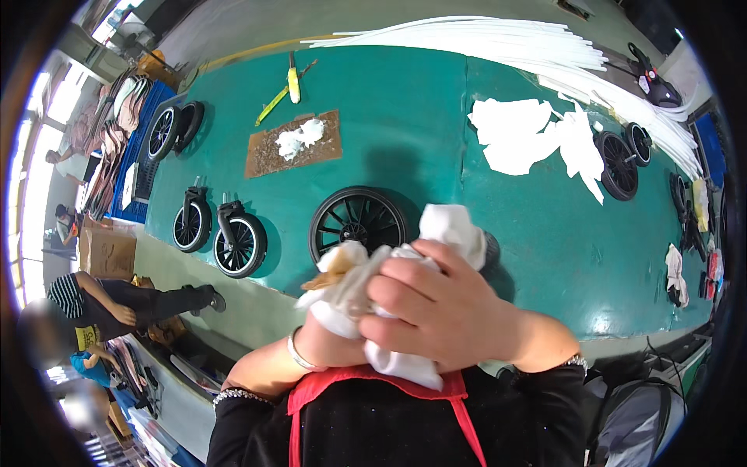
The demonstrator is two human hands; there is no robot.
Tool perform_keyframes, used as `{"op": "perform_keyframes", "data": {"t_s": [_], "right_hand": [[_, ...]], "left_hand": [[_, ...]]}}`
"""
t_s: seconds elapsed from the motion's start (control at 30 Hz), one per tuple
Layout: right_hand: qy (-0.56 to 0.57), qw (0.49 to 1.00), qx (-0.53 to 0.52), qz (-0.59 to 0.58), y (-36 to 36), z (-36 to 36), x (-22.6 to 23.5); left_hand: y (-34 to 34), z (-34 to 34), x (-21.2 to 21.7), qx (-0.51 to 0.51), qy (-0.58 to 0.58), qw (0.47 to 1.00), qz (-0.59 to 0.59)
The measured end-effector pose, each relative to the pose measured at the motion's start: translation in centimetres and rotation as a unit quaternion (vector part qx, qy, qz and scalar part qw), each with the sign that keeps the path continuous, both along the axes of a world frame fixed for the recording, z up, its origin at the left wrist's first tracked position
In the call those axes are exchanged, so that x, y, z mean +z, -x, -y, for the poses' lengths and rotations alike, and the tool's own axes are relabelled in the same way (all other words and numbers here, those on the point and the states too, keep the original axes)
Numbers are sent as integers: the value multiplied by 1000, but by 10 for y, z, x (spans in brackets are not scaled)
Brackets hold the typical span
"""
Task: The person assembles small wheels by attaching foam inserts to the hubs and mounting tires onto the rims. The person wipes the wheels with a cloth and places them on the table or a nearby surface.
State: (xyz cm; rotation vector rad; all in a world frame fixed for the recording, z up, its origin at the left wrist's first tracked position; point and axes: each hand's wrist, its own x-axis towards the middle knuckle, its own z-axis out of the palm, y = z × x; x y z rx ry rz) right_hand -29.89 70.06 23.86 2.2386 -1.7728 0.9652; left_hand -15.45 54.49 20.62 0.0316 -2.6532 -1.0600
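In front of my chest, my right hand (440, 307) is closed round a bunched white cloth (451, 226), whose ends stick out above and below the fingers. Close against it on the left is my left hand (331, 342), its fingers hidden behind cloth with brownish-yellow stains (336, 268). Just beyond both hands a large black spoked wheel (354, 226) lies flat on the green table (405, 101), its near edge partly covered by the cloth. Left of that wheel, two smaller wheels in black forks, a nearer one (240, 245) and a farther one (191, 222), rest near the table edge.
A brown board with white paste (299, 140) and a yellow-handled tool (293, 84) lie farther back. White cloths (517, 136) and more wheels (617, 165) sit at the right. Long white tubes (482, 39) line the far edge. A person (117, 303) is at the left.
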Motion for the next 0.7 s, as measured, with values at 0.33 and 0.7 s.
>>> {"op": "perform_keyframes", "data": {"t_s": [0.33, 0.7], "right_hand": [[383, 608, -258, 645, -41, 116, -92], [384, 860, -234, 240, -144, 192, -76]], "left_hand": [[-43, 74, 34, 217, -377, 876, -208], [-65, 121, -6, 79, -582, 805, -83]]}}
